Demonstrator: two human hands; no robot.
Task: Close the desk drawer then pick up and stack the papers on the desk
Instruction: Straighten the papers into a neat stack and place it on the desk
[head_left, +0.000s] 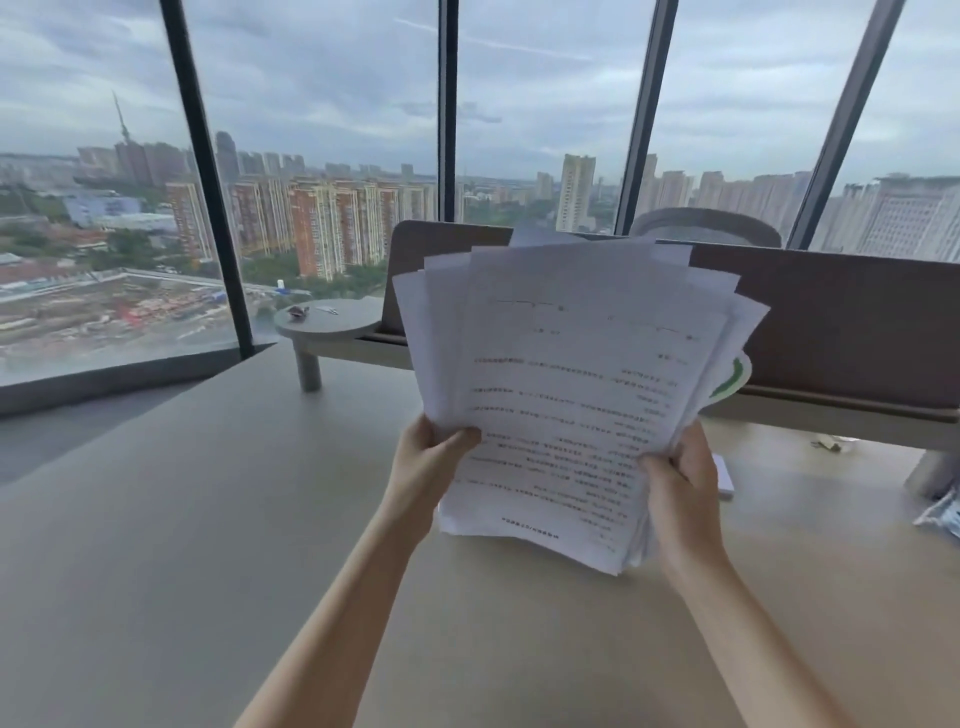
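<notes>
Both hands up, papers (571, 395) held upright above tabletop (260, 519), sheets fanned and uneven. Left hand (423, 460) grip clamped on lower left edge, right hand (680, 483) grip clamped on lower right edge. Brown divider panel (841, 322) right behind.

Daylight, overcast, soft and even; enters through the tall windows (322, 156) ahead. Sky pale grey, no direct sun. Desk (208, 519) surface carries a broad dull sheen, brighter to the right, with almost no hard shadows. Papers (566, 395) backlit and slightly translucent, print too soft to read. Whole frame mildly blurred. Wide-angle distortion strong: window frames lean outward at left and right edges. Distant skyline hazy.
</notes>
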